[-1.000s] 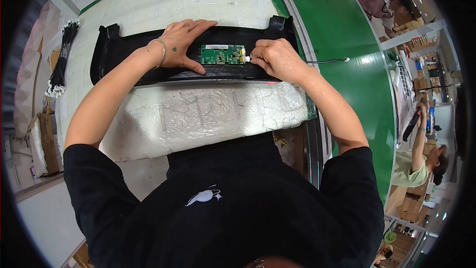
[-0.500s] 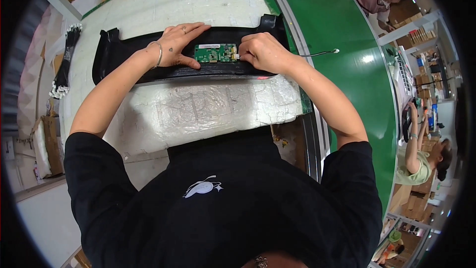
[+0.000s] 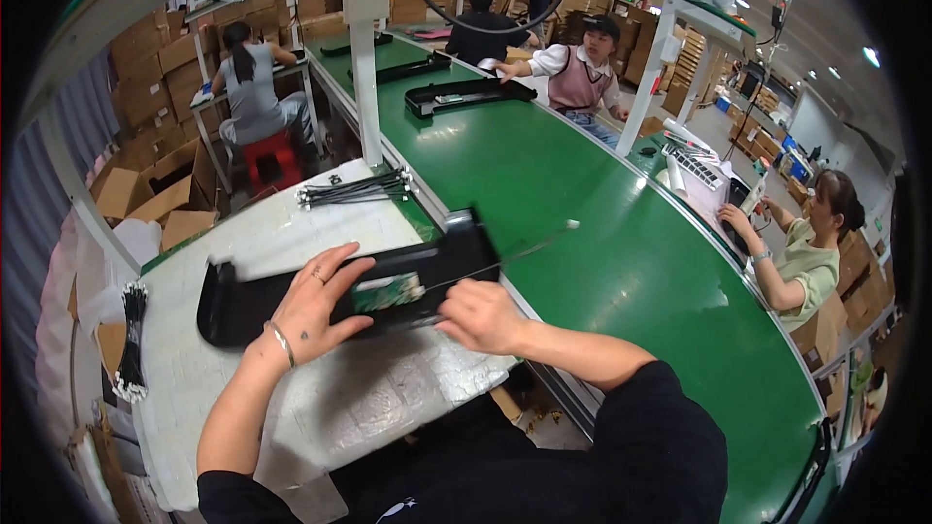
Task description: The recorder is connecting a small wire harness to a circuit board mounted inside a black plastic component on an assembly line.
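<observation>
A long black plastic housing (image 3: 252, 303) lies at a slant over the padded worktable, its right end at the green belt; it is blurred. Inside it sits a green circuit board (image 3: 388, 291), from which a thin dark cable (image 3: 524, 252) with a white plug runs right over the belt. My left hand (image 3: 316, 306), wearing a ring and a bracelet, rests on the housing left of the board, fingers and thumb spread. At the housing's near right edge, my right hand (image 3: 482, 316) is closed on it, the fingertips partly hidden.
A green conveyor belt (image 3: 602, 223) passes on the right, carrying another black housing (image 3: 471, 95) farther off. Cable bundles lie at the worktable's back (image 3: 354, 190) and left edge (image 3: 133, 340). A metal post (image 3: 364, 87) stands ahead. Co-workers sit across the belt and behind.
The view has lifted to take in the room. The housing has turned aslant, its right end toward the belt. My right hand has left the board's connector for the housing's near edge.
</observation>
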A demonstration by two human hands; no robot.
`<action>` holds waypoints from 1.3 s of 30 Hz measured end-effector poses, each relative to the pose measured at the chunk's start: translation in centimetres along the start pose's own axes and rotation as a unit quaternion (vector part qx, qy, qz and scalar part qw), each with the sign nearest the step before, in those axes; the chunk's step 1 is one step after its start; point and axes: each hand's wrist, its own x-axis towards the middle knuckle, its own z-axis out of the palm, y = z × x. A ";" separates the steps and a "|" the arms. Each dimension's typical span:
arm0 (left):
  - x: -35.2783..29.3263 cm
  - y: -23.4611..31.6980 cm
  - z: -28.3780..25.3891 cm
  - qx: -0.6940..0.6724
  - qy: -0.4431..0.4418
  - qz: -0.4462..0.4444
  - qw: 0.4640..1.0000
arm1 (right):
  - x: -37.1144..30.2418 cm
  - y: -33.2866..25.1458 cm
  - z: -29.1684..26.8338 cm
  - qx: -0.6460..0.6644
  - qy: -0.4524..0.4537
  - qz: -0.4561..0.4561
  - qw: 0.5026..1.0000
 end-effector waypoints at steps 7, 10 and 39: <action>-1.8 -1.2 2.6 -0.038 -0.046 -0.030 0.998 | -6.0 10.8 -6.3 -0.172 0.128 0.220 0.952; -1.9 -3.3 5.5 -0.070 -0.089 -0.072 0.991 | -9.4 16.8 -6.7 -0.267 0.104 0.302 0.909; 2.1 -7.6 15.5 0.003 0.106 -0.116 0.988 | 23.1 15.6 25.2 -0.128 -0.108 0.100 0.981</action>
